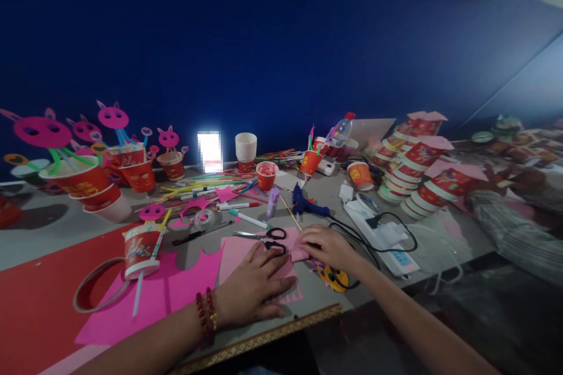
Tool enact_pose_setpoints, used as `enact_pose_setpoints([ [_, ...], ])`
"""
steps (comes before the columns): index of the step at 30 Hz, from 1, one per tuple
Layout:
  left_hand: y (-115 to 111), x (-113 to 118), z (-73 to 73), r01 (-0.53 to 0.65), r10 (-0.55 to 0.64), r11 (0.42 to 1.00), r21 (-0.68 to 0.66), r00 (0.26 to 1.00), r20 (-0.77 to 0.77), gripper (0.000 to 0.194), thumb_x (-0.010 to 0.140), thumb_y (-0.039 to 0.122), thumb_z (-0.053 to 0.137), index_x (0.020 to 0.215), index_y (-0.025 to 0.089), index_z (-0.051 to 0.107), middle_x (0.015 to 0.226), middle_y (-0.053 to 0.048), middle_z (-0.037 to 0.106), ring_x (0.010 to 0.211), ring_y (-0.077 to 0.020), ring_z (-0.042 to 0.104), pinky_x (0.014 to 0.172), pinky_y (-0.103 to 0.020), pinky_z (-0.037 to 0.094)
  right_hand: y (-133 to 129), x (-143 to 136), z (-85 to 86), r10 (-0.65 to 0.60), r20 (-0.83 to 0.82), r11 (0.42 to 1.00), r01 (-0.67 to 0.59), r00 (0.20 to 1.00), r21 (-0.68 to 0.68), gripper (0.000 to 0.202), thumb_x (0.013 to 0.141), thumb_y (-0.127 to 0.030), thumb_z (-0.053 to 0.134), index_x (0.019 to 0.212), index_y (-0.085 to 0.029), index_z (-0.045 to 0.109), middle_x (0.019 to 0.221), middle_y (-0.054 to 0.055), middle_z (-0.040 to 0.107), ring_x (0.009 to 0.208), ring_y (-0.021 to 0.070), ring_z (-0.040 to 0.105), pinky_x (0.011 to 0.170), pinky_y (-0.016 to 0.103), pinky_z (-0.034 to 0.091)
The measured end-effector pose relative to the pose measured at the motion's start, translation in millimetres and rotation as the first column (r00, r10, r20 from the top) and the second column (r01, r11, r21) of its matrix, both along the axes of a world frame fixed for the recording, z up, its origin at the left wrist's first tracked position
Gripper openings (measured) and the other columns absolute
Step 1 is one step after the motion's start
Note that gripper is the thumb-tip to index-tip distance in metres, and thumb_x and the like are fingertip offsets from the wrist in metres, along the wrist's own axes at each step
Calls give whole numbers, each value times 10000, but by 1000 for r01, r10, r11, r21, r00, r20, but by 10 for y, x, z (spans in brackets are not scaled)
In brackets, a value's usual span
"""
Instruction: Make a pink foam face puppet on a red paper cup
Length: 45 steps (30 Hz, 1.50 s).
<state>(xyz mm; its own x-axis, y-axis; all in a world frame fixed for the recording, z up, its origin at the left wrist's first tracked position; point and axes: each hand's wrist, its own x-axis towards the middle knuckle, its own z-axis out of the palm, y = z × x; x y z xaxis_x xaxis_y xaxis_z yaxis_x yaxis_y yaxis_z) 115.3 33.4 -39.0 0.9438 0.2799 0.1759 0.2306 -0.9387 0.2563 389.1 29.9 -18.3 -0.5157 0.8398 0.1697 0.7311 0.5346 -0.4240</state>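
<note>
My left hand (255,286) lies flat with fingers spread on a light pink sheet (229,253), just below black-handled scissors (253,235). A bracelet of red beads circles that wrist. To its right, my right hand (324,244) has its fingers bent together on a small folded pink paper piece (299,253) at the sheet's right side. Beyond the hands rests a blue glue gun (308,204) with a black cord, and a thin wooden stick (291,214) lies beside it. A yellow paper piece (333,279) is near my right wrist.
A white power strip (382,240) with cables lies right, before stacked red cups (433,187). Pink-faced cup figures (90,184) stand left; markers (248,218) and a purple glue stick (272,202) lie centrally. A person's striped sleeve (514,234) is at far right.
</note>
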Motion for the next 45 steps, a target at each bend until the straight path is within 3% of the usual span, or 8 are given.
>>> enact_pose_setpoints([
  [22, 4, -4, -37, 1, -7, 998, 67, 996, 87, 576, 931, 602, 460, 1429, 312, 467, 1460, -109, 498, 1341, -328, 404, 1137, -561, 181, 335, 107, 57, -196, 107, 964, 172, 975, 203, 233, 945, -233, 514, 826, -191, 711, 884, 81, 737, 867, 212, 665, 799, 301, 481],
  [27, 4, -3, -51, 4, -10, 998, 70, 996, 89, 603, 926, 614, 457, 1451, 319, 435, 1480, -114, 479, 1344, -327, 400, 1142, -578, 169, 497, 206, 287, -391, 46, 870, 353, 919, 344, 260, 944, -269, 507, 788, -192, 700, 859, 86, 728, 798, 218, 661, 708, 293, 453],
  [32, -6, -10, -70, -6, 4, 1000, 21, 997, 80, 611, 920, 630, 451, 1453, 333, 426, 1491, -110, 470, 1365, -334, 385, 1143, -605, 176, 617, 332, 594, -556, -185, 678, 571, 810, 463, 320, 981, -349, 457, 824, -170, 670, 838, 111, 716, 758, 241, 670, 645, 310, 466],
  [36, 6, -34, -11, 12, -5, 996, -92, 997, 79, 632, 907, 642, 462, 1456, 332, 420, 1516, -139, 431, 1385, -362, 368, 1133, -655, 164, 352, 115, 621, -484, -319, 659, 579, 815, 480, 272, 1010, -320, 424, 955, -175, 648, 651, 36, 698, 574, 191, 675, 582, 286, 526],
  [38, 14, -40, 64, 11, 19, 978, -210, 990, 138, 628, 903, 630, 483, 1446, 316, 438, 1519, -147, 421, 1383, -360, 374, 1144, -641, 159, 105, -104, 538, -278, -382, 680, 462, 881, 570, 163, 973, -226, 504, 989, -193, 663, 787, 64, 754, 713, 218, 725, 686, 322, 570],
  [41, 6, -15, 196, 7, 229, 843, -538, 900, 370, 558, 951, 589, 409, 1378, 249, 524, 1429, -142, 523, 1322, -310, 454, 1151, -525, 254, -259, -442, 359, 62, -136, 772, 39, 989, 635, 274, 936, -149, 517, 1166, -216, 650, 1046, 98, 769, 915, 247, 736, 794, 340, 596],
  [42, -1, 0, 237, 34, 352, 730, -683, 837, 418, 546, 973, 577, 352, 1328, 223, 570, 1351, -141, 588, 1259, -292, 512, 1117, -487, 325, -350, -536, 302, 99, -106, 788, -13, 989, 615, 320, 934, -139, 504, 1218, -214, 632, 1069, 103, 766, 924, 246, 735, 814, 335, 598],
  [45, -24, 21, 333, 157, 677, 246, -956, 678, 286, 504, 957, 575, 404, 1076, 176, 689, 986, -97, 720, 936, -245, 649, 898, -396, 498, -490, -733, 176, 176, -107, 806, -81, 978, 586, 382, 940, -145, 454, 1286, -209, 602, 1075, 104, 765, 927, 247, 731, 817, 335, 605],
])
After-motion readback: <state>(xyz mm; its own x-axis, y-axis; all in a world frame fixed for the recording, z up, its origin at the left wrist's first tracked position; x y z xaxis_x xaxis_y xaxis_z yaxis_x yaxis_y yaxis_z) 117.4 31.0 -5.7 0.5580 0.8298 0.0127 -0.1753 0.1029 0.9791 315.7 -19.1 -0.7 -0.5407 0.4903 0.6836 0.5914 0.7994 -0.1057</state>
